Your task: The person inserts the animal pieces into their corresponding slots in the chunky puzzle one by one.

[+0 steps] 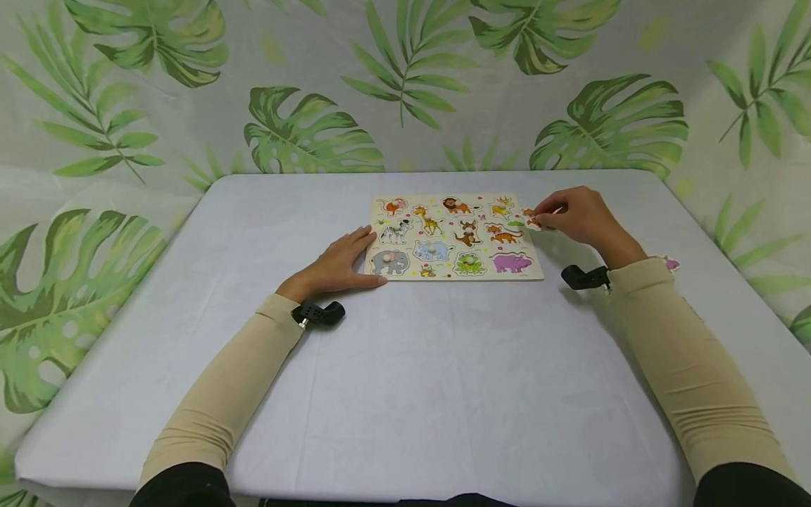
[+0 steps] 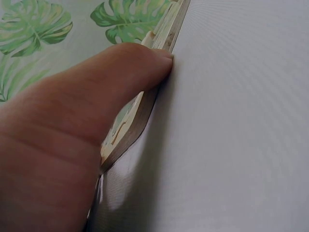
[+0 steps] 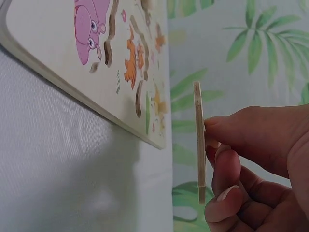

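Observation:
A wooden animal puzzle board (image 1: 443,279) lies flat on the white-covered table. My left hand (image 1: 338,264) steadies its left side, thumb stretched along the near edge and the other fingers straight at the left edge. In the left wrist view the thumb (image 2: 130,72) presses on the board's side. Beside the board's far right corner, my right hand (image 1: 579,218) pinches an orange animal puzzle piece (image 1: 529,218) between thumb and fingers. The right wrist view shows this puzzle piece (image 3: 199,140) edge-on, held upright and apart from the board.
Small knobs stand on the elephant (image 1: 389,263), the blue hippo (image 1: 432,251) and the frog (image 1: 469,263) in the board. A pinkish-purple puzzle piece (image 1: 671,264) shows past my right sleeve, mostly hidden. Leaf-patterned cloth (image 1: 405,77) hangs behind the table.

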